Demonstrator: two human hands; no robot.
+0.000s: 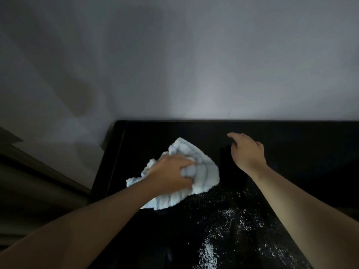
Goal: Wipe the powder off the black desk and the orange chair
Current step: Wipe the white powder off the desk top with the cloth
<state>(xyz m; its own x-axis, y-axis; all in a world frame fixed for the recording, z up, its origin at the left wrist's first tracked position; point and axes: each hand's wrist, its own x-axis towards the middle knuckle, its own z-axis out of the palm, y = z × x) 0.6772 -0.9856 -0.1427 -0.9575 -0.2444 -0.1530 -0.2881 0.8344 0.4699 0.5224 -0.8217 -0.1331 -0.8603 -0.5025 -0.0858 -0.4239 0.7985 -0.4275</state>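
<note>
Your black tabletop [291,152] runs back to a pale grey wall [174,55], its left edge beside a dim gap. White powder [223,230] speckles the near middle. Your left hand [171,171] bunches a light blue cloth [202,167] on the surface, left of the powder. Your right hand [246,150], fingers loose and holding nothing, hangs near the back edge.

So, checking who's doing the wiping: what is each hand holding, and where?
Left hand grips the pale blue cloth by its bunched middle. Right hand holds nothing.
</note>
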